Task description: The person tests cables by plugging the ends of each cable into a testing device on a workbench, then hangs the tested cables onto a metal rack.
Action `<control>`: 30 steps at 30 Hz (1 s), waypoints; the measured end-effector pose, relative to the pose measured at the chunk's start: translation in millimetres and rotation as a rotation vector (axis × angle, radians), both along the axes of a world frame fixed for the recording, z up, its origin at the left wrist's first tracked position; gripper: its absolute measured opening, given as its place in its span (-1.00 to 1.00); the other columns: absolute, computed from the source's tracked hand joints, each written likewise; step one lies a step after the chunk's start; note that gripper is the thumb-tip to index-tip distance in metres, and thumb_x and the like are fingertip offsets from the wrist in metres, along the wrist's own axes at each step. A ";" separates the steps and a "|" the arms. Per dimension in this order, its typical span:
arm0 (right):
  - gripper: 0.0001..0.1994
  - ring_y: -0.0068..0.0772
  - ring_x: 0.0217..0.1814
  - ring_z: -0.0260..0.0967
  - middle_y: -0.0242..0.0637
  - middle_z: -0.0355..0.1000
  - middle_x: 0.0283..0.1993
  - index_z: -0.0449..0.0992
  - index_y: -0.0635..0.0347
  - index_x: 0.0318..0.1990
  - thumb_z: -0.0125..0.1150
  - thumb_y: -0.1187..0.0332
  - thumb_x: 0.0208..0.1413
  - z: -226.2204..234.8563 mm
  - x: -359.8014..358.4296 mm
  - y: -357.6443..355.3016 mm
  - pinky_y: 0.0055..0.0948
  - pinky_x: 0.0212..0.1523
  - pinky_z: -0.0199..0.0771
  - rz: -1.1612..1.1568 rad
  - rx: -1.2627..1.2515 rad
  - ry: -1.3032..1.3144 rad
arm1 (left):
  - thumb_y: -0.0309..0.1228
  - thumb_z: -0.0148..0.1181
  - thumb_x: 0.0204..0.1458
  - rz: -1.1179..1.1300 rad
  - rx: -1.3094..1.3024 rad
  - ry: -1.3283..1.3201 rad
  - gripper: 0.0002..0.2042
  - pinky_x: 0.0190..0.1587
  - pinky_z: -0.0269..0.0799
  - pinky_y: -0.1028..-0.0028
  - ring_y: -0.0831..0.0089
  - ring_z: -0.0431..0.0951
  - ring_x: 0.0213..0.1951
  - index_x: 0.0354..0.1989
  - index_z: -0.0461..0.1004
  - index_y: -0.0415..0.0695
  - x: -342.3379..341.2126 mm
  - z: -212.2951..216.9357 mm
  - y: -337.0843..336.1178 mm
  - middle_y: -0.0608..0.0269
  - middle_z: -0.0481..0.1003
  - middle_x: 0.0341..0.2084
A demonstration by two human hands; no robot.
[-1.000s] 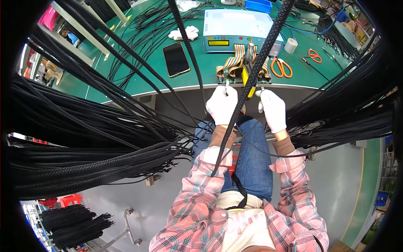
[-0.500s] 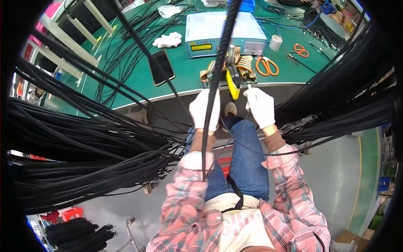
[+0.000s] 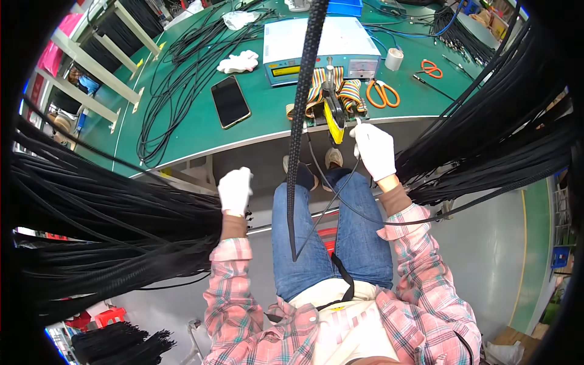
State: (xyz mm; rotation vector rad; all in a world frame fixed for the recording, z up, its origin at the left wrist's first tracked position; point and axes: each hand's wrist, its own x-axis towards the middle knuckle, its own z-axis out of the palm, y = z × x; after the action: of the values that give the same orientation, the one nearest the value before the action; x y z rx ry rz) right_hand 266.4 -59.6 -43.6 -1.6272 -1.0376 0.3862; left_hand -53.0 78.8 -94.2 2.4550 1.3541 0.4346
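Observation:
My right hand (image 3: 373,149), in a white glove, pinches the end of a thin black cable (image 3: 357,163) at the right side of a small test fixture. The fixture has a yellow-and-black toggle clamp (image 3: 334,114) at the table's front edge. The cable's other end meets the fixture's left side and its slack loops over my lap. My left hand (image 3: 235,190), also gloved, is off to the left beside the tips of a thick bundle of black cables (image 3: 121,213). Its fingers are loosely bent, slightly blurred, with nothing visible in them.
A light-blue test instrument (image 3: 322,45) stands behind the fixture, with striped ribbon cable (image 3: 351,91) before it. Orange-handled scissors (image 3: 383,95), a phone (image 3: 230,102) and a spare glove (image 3: 238,62) lie on the green table (image 3: 188,131). More black cables (image 3: 480,121) hang at the right; a braided one crosses the middle.
My left hand has left the fixture and moved left and toward me, to the cable bundle. The cable end stays at the fixture's left side. My right hand remains at the right side.

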 end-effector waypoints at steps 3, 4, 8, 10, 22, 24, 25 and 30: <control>-0.78 -0.53 -0.67 0.29 -0.39 0.48 -0.51 0.55 0.19 -0.43 0.01 0.34 0.15 -0.8 -0.7 0.8 -0.54 -0.54 0.26 -0.014 -0.018 0.015 | -0.28 0.01 -0.03 -0.365 0.088 0.148 -0.78 -0.46 0.34 0.34 0.30 0.45 -0.63 -0.47 0.53 -0.15 34.4 -29.7 -31.9 0.21 0.49 -0.63; -0.78 -0.53 -0.67 0.29 -0.39 0.48 -0.52 0.55 0.19 -0.43 0.01 0.35 0.15 -0.7 -0.6 1.0 -0.55 -0.54 0.26 -0.011 -0.003 -0.005 | -0.28 -0.03 0.00 -0.454 0.024 0.233 -0.74 -0.48 0.29 0.39 0.36 0.42 -0.65 -0.45 0.55 -0.17 46.5 -40.8 -45.1 0.24 0.49 -0.63; -0.78 -0.53 -0.66 0.28 -0.39 0.47 -0.54 0.56 0.20 -0.43 0.01 0.35 0.14 1.1 1.9 1.6 -0.55 -0.54 0.26 -0.008 0.040 -0.072 | -0.31 0.07 0.06 -0.534 -0.183 -0.303 -0.77 -0.39 0.38 0.44 0.37 0.49 -0.52 -0.31 0.58 -0.19 81.7 -71.0 -96.8 0.19 0.54 -0.49; -0.78 -0.52 -0.66 0.27 -0.38 0.47 -0.53 0.56 0.20 -0.43 0.01 0.35 0.14 2.2 2.9 1.3 -0.54 -0.54 0.26 -0.005 0.020 0.002 | -0.30 0.06 0.09 -0.720 0.146 -0.296 -0.76 -0.40 0.38 0.43 0.38 0.49 -0.49 -0.27 0.57 -0.20 96.4 -74.5 -110.3 0.18 0.54 -0.47; -0.79 -0.51 -0.66 0.26 -0.37 0.48 -0.52 0.57 0.20 -0.42 0.01 0.36 0.13 -1.2 -0.1 1.8 -0.54 -0.54 0.26 -0.017 0.034 0.035 | -0.34 0.06 0.17 -0.333 -1.310 -0.572 -0.80 -0.61 0.25 0.53 0.50 0.38 -0.66 -0.25 0.54 -0.22 132.1 -51.7 -168.9 0.25 0.47 -0.59; -0.79 -0.51 -0.66 0.26 -0.37 0.48 -0.52 0.57 0.20 -0.42 0.01 0.37 0.13 -0.8 -0.4 1.3 -0.54 -0.54 0.26 -0.013 0.041 0.026 | -0.34 0.07 0.17 -0.383 -1.237 -0.557 -0.80 -0.63 0.23 0.54 0.51 0.36 -0.68 -0.27 0.53 -0.21 135.6 -50.9 -171.2 0.26 0.46 -0.61; -0.79 -0.52 -0.66 0.26 -0.37 0.47 -0.52 0.57 0.21 -0.43 0.01 0.37 0.13 -0.4 -0.7 0.7 -0.54 -0.54 0.26 -0.018 0.025 0.021 | -0.34 0.07 0.17 -0.420 -1.198 -0.527 -0.81 -0.64 0.21 0.55 0.52 0.34 -0.70 -0.29 0.53 -0.21 137.5 -50.4 -172.0 0.27 0.45 -0.62; -0.79 -0.49 -0.63 0.29 -0.37 0.48 -0.51 0.56 0.20 -0.42 0.01 0.36 0.12 2.2 -0.4 -0.1 -0.51 -0.53 0.28 -0.015 -0.018 0.036 | -0.33 0.07 0.17 -0.569 -1.028 -0.560 -0.81 -0.69 0.15 0.57 0.56 0.29 -0.75 -0.35 0.50 -0.19 144.9 -46.8 -178.8 0.29 0.42 -0.67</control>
State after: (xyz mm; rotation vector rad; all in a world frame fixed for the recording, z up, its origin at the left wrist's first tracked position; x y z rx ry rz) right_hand 266.0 -59.7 -41.5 -1.6374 -0.9973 0.4140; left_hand 91.9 -100.0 -141.0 1.5486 0.4058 0.1730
